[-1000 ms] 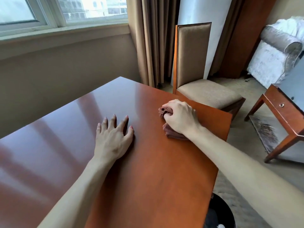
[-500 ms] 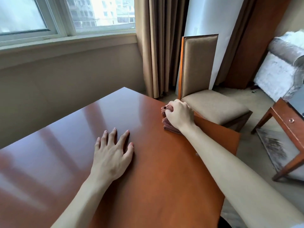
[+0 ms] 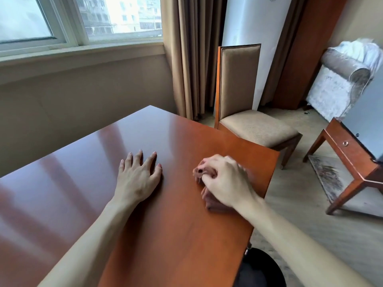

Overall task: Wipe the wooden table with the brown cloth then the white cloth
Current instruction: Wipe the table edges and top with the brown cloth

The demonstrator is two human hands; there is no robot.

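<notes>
Your right hand point(image 3: 226, 181) has its fingers curled over the brown cloth point(image 3: 213, 201), bunched up and pressed onto the tabletop point(image 3: 165, 235). The cloth is crumpled into a lump whose longer side runs roughly from your wrist toward your fingertips, angling away from you and to the left; most of it is hidden under your palm and blurred, so its exact outline is hard to tell. It sits near the right edge of the tabletop, not far from the far right corner. Your left hand point(image 3: 137, 177) lies flat with fingers spread and straight, palm down on the wood, well apart from the cloth, holding nothing. Between your two hands you have a bare strip of glossy surface, and a wide stretch of tabletop runs off to your left and toward you. To the right the edge drops off just beside the cloth. Beyond the far right corner stands a padded chair point(image 3: 244, 112), close to the table, with curtains point(image 3: 186, 59) and a window point(image 3: 78, 19) behind. Further right on the floor are a small wooden side table point(image 3: 350, 158) and a pale armchair point(image 3: 339, 83), both well apart from your working area.
</notes>
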